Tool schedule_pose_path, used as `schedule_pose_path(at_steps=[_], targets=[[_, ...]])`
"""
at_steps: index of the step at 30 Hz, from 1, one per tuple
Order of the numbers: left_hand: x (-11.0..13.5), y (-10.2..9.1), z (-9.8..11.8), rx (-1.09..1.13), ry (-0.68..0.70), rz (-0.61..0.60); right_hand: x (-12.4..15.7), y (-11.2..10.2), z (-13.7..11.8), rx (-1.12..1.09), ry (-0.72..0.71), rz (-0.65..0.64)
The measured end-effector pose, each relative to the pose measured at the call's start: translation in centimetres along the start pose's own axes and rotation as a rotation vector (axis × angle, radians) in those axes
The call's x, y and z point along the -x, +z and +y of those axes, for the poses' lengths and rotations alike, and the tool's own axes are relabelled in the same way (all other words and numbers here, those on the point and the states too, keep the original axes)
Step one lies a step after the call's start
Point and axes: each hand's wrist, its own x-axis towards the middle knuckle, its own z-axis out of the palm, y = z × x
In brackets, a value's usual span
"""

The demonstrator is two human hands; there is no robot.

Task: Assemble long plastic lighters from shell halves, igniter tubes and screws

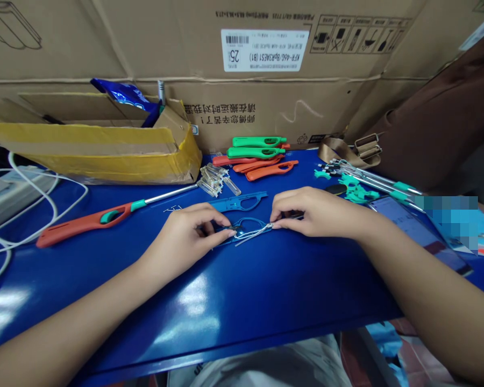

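Over the blue table, my left hand (pixel 204 228) pinches a small dark part with thin white wires (pixel 252 234). The fingertips of my right hand (pixel 298 212) close on the other end of those wires. Beneath and between both hands lies a blue lighter handle half (pixel 250 220), partly covered by the fingers. Just behind it rests a second blue handle half (pixel 237 203). An assembled orange lighter (pixel 84 223) with a long metal tube lies beyond my left hand.
Clear plastic tubes (pixel 218 180) and green and orange handle pieces (pixel 262 153) lie at the back. A yellow-taped carton (pixel 145 156) and white cables (pixel 54 199) stand left. Right are teal parts (pixel 357 188), metal rods (pixel 383 180) and a phone (pixel 415 231).
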Motion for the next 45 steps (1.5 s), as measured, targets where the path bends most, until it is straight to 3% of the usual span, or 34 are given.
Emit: schedule_pose_path(at_steps=[6, 17, 23, 27, 33, 37, 45], targets=[[0.0, 0.1, 0.2, -0.023, -0.026, 0.001, 0.1, 0.3, 0.4, 0.07, -0.05, 0.015], [0.1, 0.2, 0.2, -0.033, -0.026, 0.004, -0.3, 0.8, 0.3, 0.178, -0.012, 0.042], [0.3, 0.3, 0.3, -0.042, -0.026, 0.005, -0.1, 0.4, -0.1, 0.021, 0.011, 0.021], [0.4, 0.3, 0.5, -0.033, -0.023, -0.025, -0.2, 0.4, -0.5, -0.054, 0.083, 0.04], [0.5, 0.3, 0.6, -0.025, 0.028, -0.034, -0.7, 0.9, -0.7, -0.212, 0.302, -0.082], [0.6, 0.3, 0.5, -0.019, 0.077, -0.022, -0.8, 1.0, -1.0, -0.178, 0.383, -0.094], [0.4, 0.4, 0.2, -0.022, 0.122, -0.012, 0.0, 1.0, -2.2, -0.069, 0.016, -0.004]])
